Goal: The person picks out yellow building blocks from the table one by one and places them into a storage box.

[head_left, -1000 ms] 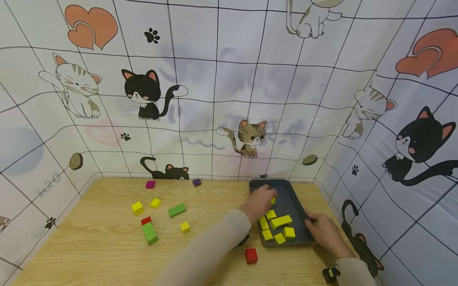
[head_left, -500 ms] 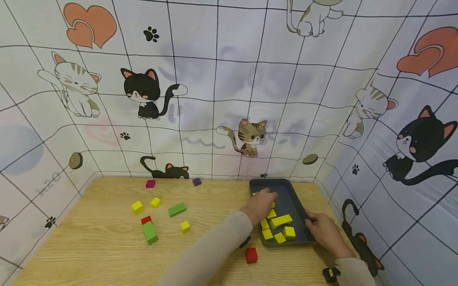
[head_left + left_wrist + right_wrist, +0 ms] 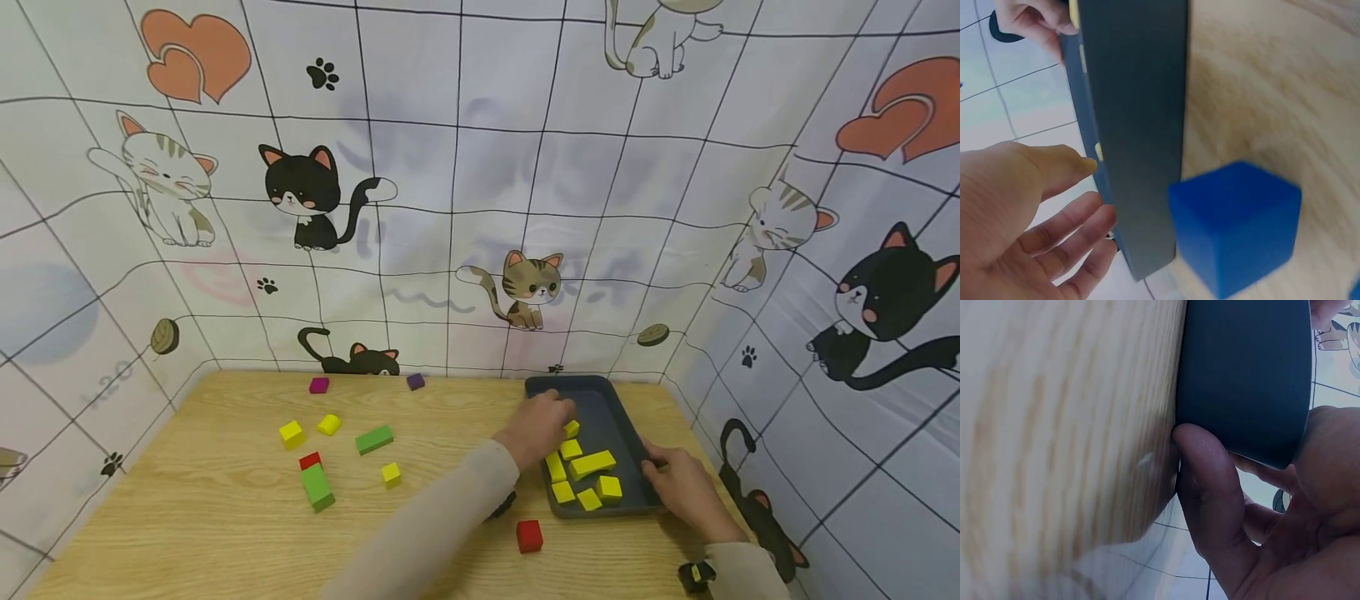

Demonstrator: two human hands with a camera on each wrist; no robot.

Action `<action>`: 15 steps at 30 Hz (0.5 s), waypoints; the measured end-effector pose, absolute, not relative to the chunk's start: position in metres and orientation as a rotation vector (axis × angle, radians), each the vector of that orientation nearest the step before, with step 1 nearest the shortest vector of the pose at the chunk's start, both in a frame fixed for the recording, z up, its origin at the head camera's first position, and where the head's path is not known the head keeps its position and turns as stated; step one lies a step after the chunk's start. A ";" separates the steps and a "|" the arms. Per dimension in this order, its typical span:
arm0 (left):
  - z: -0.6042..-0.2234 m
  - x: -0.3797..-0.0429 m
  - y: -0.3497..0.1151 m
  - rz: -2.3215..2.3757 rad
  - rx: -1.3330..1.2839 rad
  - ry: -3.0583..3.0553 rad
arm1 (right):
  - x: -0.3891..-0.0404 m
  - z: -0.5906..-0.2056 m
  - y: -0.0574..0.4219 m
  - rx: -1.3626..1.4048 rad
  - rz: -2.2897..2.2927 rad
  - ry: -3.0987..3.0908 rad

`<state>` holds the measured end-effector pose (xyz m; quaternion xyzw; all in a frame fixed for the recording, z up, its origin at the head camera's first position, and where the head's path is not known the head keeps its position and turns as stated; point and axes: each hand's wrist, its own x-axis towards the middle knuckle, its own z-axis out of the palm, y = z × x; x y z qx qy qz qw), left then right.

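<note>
My left hand [image 3: 534, 427] reaches over the left side of the dark grey tray [image 3: 622, 429]. In the left wrist view its thumb and fingers stand apart at the tray rim, with no block visible between them. Several yellow blocks [image 3: 592, 464] lie in the front and left part of the tray, one beside the left fingers. My right hand [image 3: 686, 487] grips the tray's right side near the front corner, its thumb [image 3: 1204, 456] pressed low against the outer wall. A blue cube [image 3: 1235, 228] sits on the table beside the tray, hidden by the left arm in the head view.
A red cube [image 3: 529, 536] is just in front of the tray. Farther left lie green blocks [image 3: 318, 487], several loose yellow ones [image 3: 292, 434], a red block [image 3: 310, 460], a magenta block [image 3: 318, 385] and a purple one [image 3: 416, 381]. A cat-print curtain [image 3: 420, 208] borders the table.
My left hand has shifted slightly left over the tray. A yellow block near its fingertips sits a little closer to the front than a second ago. The right hand stays on the tray.
</note>
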<state>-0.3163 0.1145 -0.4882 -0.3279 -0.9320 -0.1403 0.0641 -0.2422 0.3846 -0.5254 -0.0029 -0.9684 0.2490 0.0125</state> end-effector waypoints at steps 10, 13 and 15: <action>-0.477 -0.317 0.063 -0.404 -0.899 -2.770 | -0.242 -0.527 0.385 -0.012 0.822 -3.012; -0.474 -0.315 0.036 -0.464 -0.840 -2.790 | -0.242 -0.527 0.384 -0.009 0.841 -3.015; -0.474 -0.313 0.016 -0.478 -0.809 -2.784 | -0.242 -0.527 0.383 0.003 0.809 -3.016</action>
